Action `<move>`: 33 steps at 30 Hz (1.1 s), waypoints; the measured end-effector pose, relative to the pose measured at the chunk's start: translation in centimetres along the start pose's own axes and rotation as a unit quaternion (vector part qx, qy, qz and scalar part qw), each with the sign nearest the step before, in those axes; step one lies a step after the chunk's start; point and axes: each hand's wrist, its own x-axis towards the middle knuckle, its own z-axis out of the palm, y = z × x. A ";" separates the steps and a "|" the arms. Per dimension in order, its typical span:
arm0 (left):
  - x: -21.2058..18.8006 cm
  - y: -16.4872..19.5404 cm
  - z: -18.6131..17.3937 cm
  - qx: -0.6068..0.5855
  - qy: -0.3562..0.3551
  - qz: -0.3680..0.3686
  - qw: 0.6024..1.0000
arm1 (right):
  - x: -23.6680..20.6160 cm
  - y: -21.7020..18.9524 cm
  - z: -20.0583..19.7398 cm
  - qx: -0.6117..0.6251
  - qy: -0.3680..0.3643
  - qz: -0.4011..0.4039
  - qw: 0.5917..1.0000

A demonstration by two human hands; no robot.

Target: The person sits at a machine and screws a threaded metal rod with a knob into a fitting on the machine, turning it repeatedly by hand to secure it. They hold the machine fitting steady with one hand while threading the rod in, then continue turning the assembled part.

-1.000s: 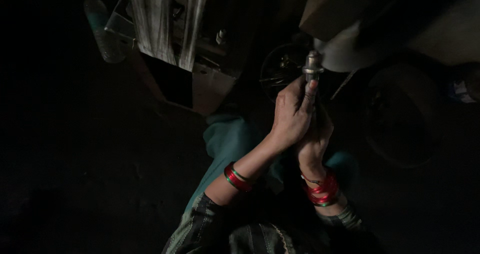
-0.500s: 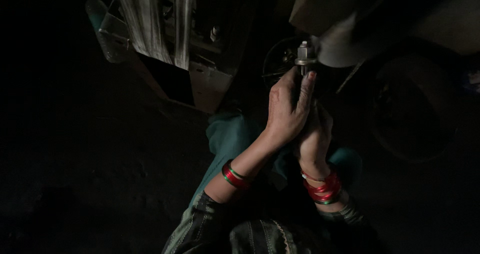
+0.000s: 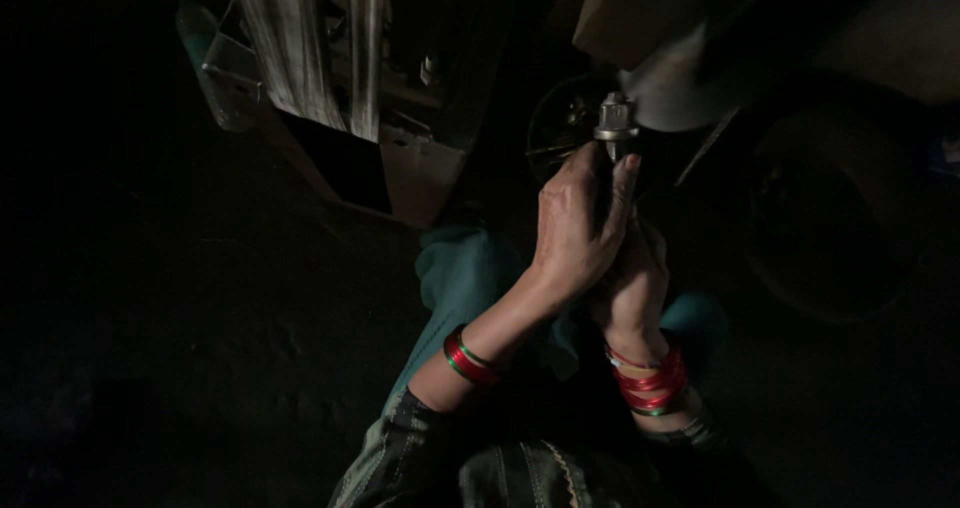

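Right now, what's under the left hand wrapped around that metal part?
Only the metal part's silvery top shows above the left hand. The right hand presses beneath it; the part's lower body is covered.

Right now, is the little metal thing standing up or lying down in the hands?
Standing up. The small metal part pokes straight up above the left hand and right hand, which are pressed together around its lower end.

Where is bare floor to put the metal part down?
Bare dark floor lies left of the teal cloth, below the metal frame. It is crowded ahead: both hands, left hand and right hand, grip the metal part near the round tray.
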 end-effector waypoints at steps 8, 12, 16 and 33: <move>0.0 -0.1 -0.2 0.024 0.000 0.011 1.000 | -0.4 -0.6 -0.3 -0.512 -0.032 -0.205 0.834; -0.1 -0.3 -0.2 0.031 0.017 0.040 0.999 | -0.5 -0.2 0.0 -0.485 -0.043 -0.155 0.859; 0.3 -0.4 -0.2 0.051 0.001 -0.013 0.999 | -0.4 0.5 -0.1 -0.465 -0.037 -0.182 0.866; 0.1 0.0 -0.9 0.034 0.023 0.015 0.999 | 0.2 -2.7 2.9 -0.271 -0.006 -0.295 0.916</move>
